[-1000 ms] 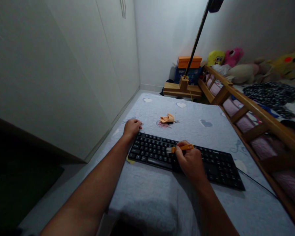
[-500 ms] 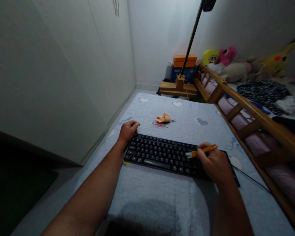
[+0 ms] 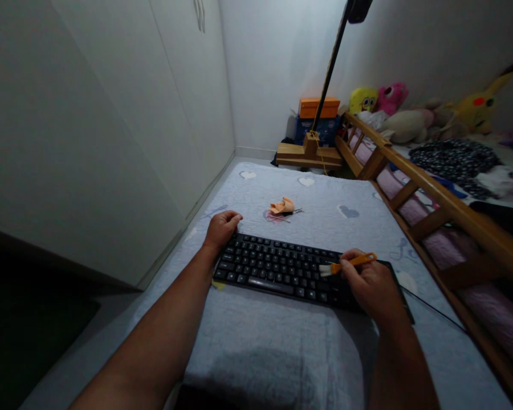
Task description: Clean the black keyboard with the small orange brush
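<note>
The right hand [image 3: 370, 279] grasps a brush [image 3: 359, 260], its fingers closed around the orange handle, with the thumb along the near side. The brush points left, and its pale bristles [image 3: 325, 270] are over the keys right of the middle of a black keyboard [image 3: 277, 265]; whether they touch the keys cannot be told. The keyboard lies slantwise on a pale blue sheet [image 3: 260, 336] patterned with hearts, its left end farther from the viewer than its right. The right hand and forearm hide much of the right part of the keyboard, and a thin black cable [image 3: 436, 310] runs from that end toward a wooden rail [image 3: 427, 185]. The left hand [image 3: 222, 229] is at the far left corner of the keyboard, its fingers curled in with thumb and forefinger close together; whether they grip anything cannot be told. A small yellow patch [image 3: 218, 285] shows under the near left corner. Beyond the keyboard, near the middle of the sheet, lies a crumpled orange cloth [image 3: 283, 205], with a thin metal tool [image 3: 298, 211] sticking out to its right. A white cabinet [image 3: 111, 114] stands along the left side. Behind the far edge are a stand with a wooden base [image 3: 310, 152] and an orange box [image 3: 319, 108] on a blue box [image 3: 329, 130]. Right of the rail are plush toys [image 3: 392, 99] and a dark patterned garment [image 3: 455, 165].
</note>
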`<state>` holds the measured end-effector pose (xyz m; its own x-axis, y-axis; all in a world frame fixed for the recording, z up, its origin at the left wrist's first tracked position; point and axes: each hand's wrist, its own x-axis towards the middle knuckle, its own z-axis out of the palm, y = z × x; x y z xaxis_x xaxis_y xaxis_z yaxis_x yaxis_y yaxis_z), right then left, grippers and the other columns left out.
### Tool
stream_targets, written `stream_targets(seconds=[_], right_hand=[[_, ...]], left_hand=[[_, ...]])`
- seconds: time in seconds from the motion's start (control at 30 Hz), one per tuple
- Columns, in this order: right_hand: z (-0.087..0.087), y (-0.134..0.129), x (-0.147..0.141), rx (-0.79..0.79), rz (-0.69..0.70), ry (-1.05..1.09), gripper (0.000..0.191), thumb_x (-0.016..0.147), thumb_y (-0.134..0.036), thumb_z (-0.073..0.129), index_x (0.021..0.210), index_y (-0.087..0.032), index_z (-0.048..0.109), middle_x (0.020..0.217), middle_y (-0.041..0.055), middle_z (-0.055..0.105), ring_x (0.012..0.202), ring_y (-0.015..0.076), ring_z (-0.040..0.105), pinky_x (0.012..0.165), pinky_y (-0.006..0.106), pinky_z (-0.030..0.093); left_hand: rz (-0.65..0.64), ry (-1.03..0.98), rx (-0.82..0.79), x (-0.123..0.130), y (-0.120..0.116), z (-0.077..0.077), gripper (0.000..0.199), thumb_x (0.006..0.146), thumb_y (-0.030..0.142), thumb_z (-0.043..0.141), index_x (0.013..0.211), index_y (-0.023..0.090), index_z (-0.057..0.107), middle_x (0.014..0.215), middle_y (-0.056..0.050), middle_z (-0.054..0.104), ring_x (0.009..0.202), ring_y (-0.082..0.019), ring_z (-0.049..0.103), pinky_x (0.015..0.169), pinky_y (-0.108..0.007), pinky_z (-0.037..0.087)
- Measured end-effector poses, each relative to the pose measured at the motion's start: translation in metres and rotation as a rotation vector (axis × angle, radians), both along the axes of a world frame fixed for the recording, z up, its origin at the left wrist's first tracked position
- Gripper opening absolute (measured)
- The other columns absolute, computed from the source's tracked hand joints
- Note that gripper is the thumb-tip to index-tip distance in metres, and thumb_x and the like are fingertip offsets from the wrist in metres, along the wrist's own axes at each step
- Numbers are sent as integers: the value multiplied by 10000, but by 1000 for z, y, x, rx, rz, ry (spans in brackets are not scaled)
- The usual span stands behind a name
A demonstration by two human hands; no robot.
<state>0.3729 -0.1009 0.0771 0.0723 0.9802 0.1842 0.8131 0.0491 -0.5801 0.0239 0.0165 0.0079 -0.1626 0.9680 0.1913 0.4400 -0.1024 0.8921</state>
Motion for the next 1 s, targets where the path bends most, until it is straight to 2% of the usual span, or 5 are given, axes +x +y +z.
stream_targets(seconds=[0.17, 0.4, 0.6, 0.8, 1.0], right_hand=[[-3, 0, 9, 92, -123, -66, 320, 849, -467, 435, 763, -235, 638, 652, 48, 686, 650, 245, 656, 668, 337, 423], [-8, 2, -4, 57, -13, 42, 324, 895, -467, 443, 840, -233, 660, 715, 44, 721, 688, 234, 675, 679, 319, 443], [-10, 4, 6, 127, -194, -52, 291, 874, -440, 447, 790, -235, 636, 646, 52, 684, 652, 247, 651, 660, 334, 421], [-9, 3, 5, 41, -90, 98, 327, 883, -486, 460, 813, -229, 650, 697, 49, 710, 682, 237, 667, 679, 328, 445], [-11, 4, 6, 159, -261, 62, 308, 871, -462, 493, 845, -212, 671, 696, 63, 701, 684, 249, 658, 688, 348, 448]], left_hand=[[2, -5, -2, -1, 1, -1, 272, 739, 440, 588, 723, 194, 704, 517, 27, 590, 543, -172, 568, 644, -312, 461], [4, -18, -5, 0, 0, -1, 258, 742, 433, 596, 712, 199, 701, 530, 25, 599, 554, -171, 577, 649, -309, 472], [-7, -16, -9, -2, 1, -3, 273, 740, 445, 598, 726, 195, 707, 544, 16, 614, 565, -178, 590, 646, -306, 467], [2, -10, -8, -1, 0, -1, 274, 745, 444, 598, 713, 194, 705, 542, 16, 611, 559, -175, 587, 652, -306, 467], [5, -6, -5, -1, 0, -2, 258, 752, 422, 602, 724, 190, 712, 550, 11, 623, 568, -173, 600, 659, -301, 477]])
